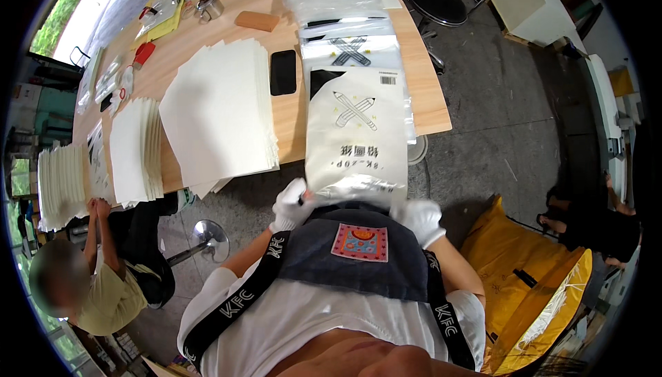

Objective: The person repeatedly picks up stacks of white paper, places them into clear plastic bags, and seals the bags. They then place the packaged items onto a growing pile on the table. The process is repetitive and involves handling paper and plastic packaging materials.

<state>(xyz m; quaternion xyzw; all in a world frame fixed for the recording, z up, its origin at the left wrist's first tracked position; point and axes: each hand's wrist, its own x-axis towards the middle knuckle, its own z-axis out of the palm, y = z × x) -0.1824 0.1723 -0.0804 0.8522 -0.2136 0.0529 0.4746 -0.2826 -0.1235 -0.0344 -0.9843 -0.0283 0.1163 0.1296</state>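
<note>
A clear plastic bag of white drawing paper [357,125], printed with crossed pencils and a black corner, lies at the table's near edge. Its loose plastic end hangs toward me. My left hand [291,206], in a white glove, is closed at the bag's near left corner, pinching the plastic. Across from it, my gloved right hand [418,220] is at the near right corner; motion blurs its fingers, so its grip is unclear. Beyond the bag, more bagged paper packs [352,49] overlap in a row running to the far side.
Left of the bag are a black phone [283,72] and a fanned stack of white paper [219,111]. Smaller paper stacks [136,153] stand farther left, where a seated person [103,273] works. A metal cup [209,7] stands farther back. A yellow sack [524,273] sits at my right.
</note>
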